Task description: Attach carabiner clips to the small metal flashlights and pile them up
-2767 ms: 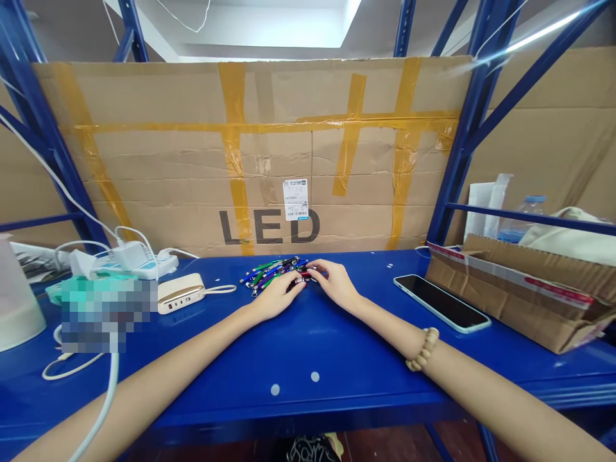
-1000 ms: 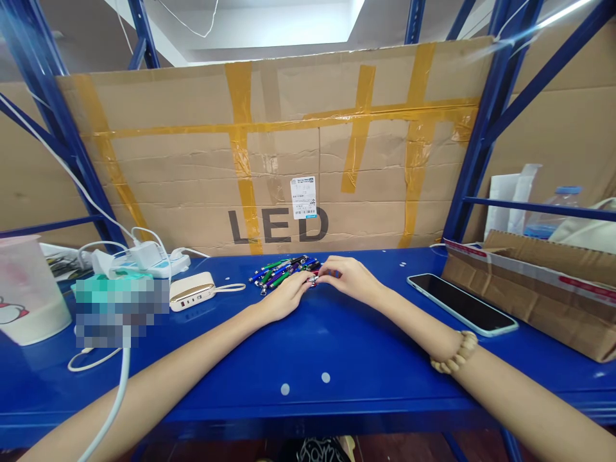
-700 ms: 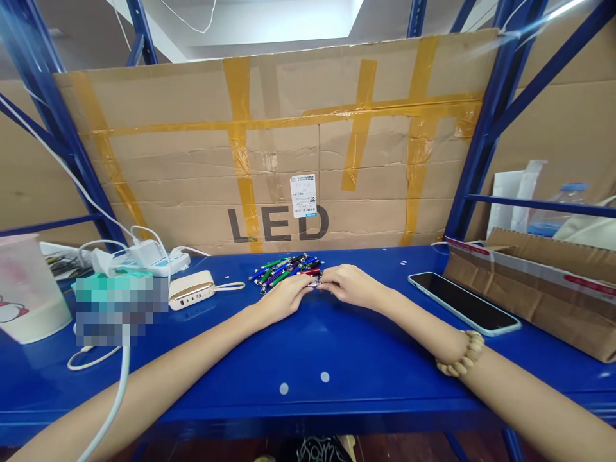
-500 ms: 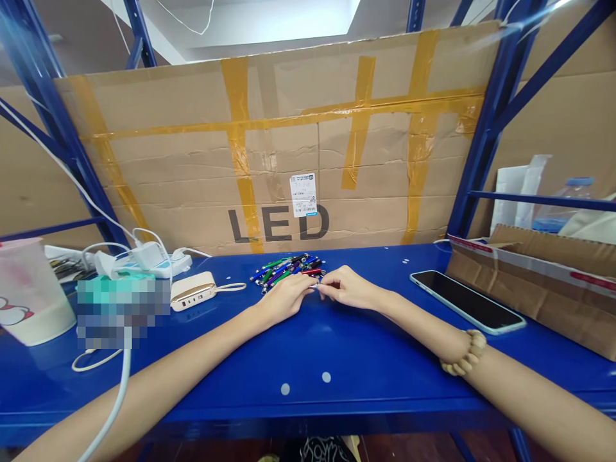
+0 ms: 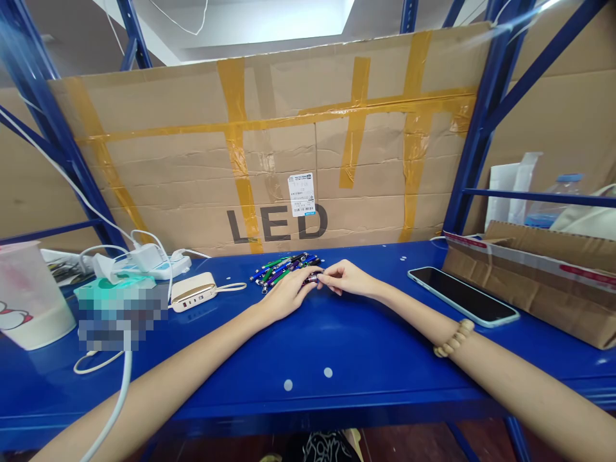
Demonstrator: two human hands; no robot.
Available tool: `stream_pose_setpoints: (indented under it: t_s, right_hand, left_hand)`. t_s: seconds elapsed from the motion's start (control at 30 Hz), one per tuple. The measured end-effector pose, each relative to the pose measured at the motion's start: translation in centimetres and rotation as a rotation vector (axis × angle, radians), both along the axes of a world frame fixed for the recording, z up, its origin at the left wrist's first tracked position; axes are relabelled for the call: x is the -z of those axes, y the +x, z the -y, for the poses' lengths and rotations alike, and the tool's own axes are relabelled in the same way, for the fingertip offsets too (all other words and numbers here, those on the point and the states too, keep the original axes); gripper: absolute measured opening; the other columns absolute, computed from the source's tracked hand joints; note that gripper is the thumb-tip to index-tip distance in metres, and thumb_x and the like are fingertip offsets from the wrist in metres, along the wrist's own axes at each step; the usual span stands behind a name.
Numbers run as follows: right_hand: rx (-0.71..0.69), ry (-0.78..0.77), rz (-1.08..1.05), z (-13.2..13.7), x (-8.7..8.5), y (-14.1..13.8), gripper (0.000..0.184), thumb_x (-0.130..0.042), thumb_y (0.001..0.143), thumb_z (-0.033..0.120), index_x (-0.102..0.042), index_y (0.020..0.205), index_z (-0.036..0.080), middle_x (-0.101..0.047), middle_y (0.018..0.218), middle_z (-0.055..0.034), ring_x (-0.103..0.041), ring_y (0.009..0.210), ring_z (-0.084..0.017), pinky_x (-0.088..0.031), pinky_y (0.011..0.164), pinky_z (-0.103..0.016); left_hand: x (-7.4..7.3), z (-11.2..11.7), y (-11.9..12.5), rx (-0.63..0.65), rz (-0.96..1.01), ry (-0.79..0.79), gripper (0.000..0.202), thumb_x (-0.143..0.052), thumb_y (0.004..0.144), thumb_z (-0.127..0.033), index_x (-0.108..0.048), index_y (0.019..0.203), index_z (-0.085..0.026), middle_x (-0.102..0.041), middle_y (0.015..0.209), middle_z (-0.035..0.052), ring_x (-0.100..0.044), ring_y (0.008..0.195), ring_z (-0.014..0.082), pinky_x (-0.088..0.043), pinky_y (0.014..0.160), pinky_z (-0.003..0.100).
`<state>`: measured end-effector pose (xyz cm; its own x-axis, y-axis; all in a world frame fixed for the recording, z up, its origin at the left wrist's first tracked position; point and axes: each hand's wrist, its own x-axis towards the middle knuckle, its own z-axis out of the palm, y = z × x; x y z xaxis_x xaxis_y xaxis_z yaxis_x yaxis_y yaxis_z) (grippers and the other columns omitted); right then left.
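Note:
A pile of slim, shiny pen-like sticks [image 5: 278, 268] in blue, green and black with silver ends lies on the blue shelf top. My left hand [image 5: 287, 294] rests at the pile's near right side, thumb and fingers closed around a dark reddish pen-like stick [image 5: 312, 278] with a silver end. From the right, my right hand [image 5: 347, 280] meets it, thumb and forefinger pinched at the stick's right end. The fingers cover most of this stick, so its full shape is hidden.
Left of the pile sit a cream power bank [image 5: 194, 292] with a strap, a white power strip [image 5: 179, 263] with cables and a pale cup [image 5: 33, 301]. On the right lie a phone [image 5: 462, 296] and an open cardboard box [image 5: 524, 289]. A large cardboard sheet [image 5: 192, 186] stands behind.
The red stick that showed above my fingers is no longer seen there; a dark reddish stick with a silver end now shows between my hands. The view has shifted slightly.

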<state>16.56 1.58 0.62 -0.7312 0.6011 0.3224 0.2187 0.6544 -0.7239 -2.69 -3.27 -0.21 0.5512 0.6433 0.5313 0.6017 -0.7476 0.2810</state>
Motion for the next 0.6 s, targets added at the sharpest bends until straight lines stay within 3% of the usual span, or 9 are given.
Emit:
stream_pose_setpoints:
  t_s: [0.17,0.27,0.37,0.47,0.6]
  right_hand:
    - [0.081,0.051,-0.003,0.0,0.5,-0.7,0.049,-0.045,0.082,0.053,-0.065,0.072,0.01,-0.048,0.048,0.0012,-0.042,0.04,-0.008,-0.036,0.044,-0.021]
    - [0.161,0.134,-0.016,0.3,0.6,-1.2,0.045,-0.039,0.087,0.048,-0.063,0.08,0.011,-0.055,0.061,-0.0021,-0.047,0.047,-0.01,-0.04,0.049,-0.023]
    - [0.203,0.267,-0.006,1.2,0.5,-1.7,0.033,-0.044,0.087,0.041,-0.062,0.098,0.015,-0.06,0.085,-0.0061,-0.054,0.066,-0.014,-0.044,0.064,-0.029]
    - [0.132,0.38,0.042,2.5,0.3,-2.2,0.027,-0.051,0.085,0.034,-0.06,0.108,0.021,-0.056,0.101,-0.0063,-0.053,0.088,-0.018,-0.042,0.08,-0.034]
    - [-0.06,0.549,0.203,4.1,0.4,-3.2,0.027,-0.043,0.091,0.034,-0.058,0.112,0.026,-0.049,0.112,-0.0063,-0.044,0.107,-0.02,-0.035,0.092,-0.039]
  left_hand:
    - [-0.1,-0.2,0.0,-0.019,0.089,-0.046,0.023,-0.036,0.092,-0.023,-0.054,0.106,-0.021,-0.06,0.105,0.0025,-0.055,0.098,0.0169,-0.04,0.087,0.027]
    - [0.1,-0.8,-0.2,-0.136,0.23,-0.053,0.02,-0.038,0.09,-0.023,-0.055,0.101,-0.019,-0.061,0.093,0.0025,-0.056,0.087,0.0169,-0.041,0.081,0.028]
    - [0.3,-1.4,-0.9,-0.302,0.428,-0.051,0.021,-0.036,0.091,-0.025,-0.052,0.103,-0.017,-0.056,0.075,0.0011,-0.054,0.072,0.016,-0.042,0.072,0.027]
    - [0.5,-2.0,-1.6,-0.422,0.601,-0.047,0.022,-0.035,0.091,-0.028,-0.049,0.103,-0.017,-0.05,0.066,-0.0007,-0.051,0.066,0.0151,-0.042,0.066,0.026]
    - [0.6,-2.3,-1.9,-0.477,0.749,-0.043,0.022,-0.036,0.091,-0.031,-0.046,0.103,-0.017,-0.048,0.067,-0.0008,-0.05,0.065,0.014,-0.041,0.065,0.025]
